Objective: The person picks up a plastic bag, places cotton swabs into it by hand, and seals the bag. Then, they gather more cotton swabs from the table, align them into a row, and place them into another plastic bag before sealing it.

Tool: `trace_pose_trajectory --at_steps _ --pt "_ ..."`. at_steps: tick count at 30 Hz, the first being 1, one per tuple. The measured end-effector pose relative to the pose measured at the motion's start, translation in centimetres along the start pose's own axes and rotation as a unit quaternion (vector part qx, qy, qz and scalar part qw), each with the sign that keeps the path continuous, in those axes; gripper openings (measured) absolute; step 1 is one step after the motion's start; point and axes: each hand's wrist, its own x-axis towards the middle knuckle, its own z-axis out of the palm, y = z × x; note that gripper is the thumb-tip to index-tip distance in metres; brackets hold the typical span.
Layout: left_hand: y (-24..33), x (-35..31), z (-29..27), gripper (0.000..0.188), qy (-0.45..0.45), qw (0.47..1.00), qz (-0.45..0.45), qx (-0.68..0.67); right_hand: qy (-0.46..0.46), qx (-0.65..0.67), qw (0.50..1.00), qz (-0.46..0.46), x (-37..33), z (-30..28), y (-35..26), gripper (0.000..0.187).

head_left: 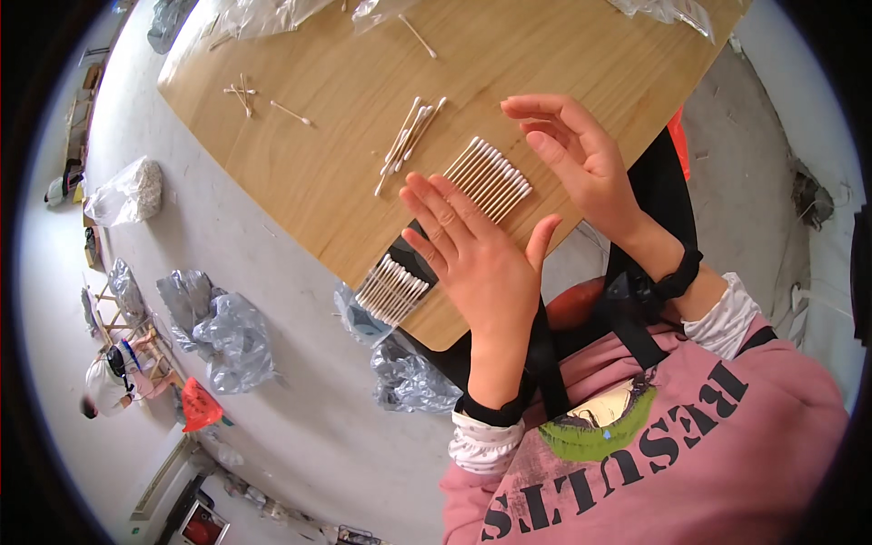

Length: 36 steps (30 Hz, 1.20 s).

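Note:
A neat row of cotton swabs (489, 178) with wooden sticks and white tips lies side by side on the table, between my two hands. My left hand (477, 245) hovers palm down over its lower end, fingers stretched out and thumb apart, holding nothing. My right hand (581, 159) is raised to the right of the row, its fingers gently curved, thumb apart and nothing in them. Another group of cotton swabs (392, 289) lies by the table's near left edge, next to a dark flat thing (413, 252) partly covered by my left hand.
Loose cotton swabs (411, 141) lie beyond my left hand, with a few crossed swabs (241, 94) farther left. Clear plastic bags (263, 14) rest along the wooden table's (318, 182) far side. Grey plastic bags (232, 336) sit on the floor; another person (113, 380) is at far left.

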Motion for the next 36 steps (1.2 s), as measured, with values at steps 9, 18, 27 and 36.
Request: trace_pose_trajectory --at_steps 9,18,27,36 --pt "0.6 -0.7 1.1 0.122 -0.02 1.0 0.018 0.01 0.012 -0.009 1.0 0.014 -0.1 -0.1 -0.2 0.03" --pt "1.0 -1.4 1.1 0.121 -0.024 0.999 0.013 0.018 0.024 -0.008 1.0 -0.003 -0.3 -0.2 -0.3 0.026" --pt "0.8 -1.5 1.5 0.12 -0.014 1.0 0.015 0.008 -0.188 -0.339 0.911 -0.14 0.8 -0.8 -1.9 0.006" --pt "0.7 -1.6 2.2 0.119 0.015 1.0 0.013 -0.014 -0.28 -0.433 0.839 -0.172 2.5 -0.1 -2.6 0.006"
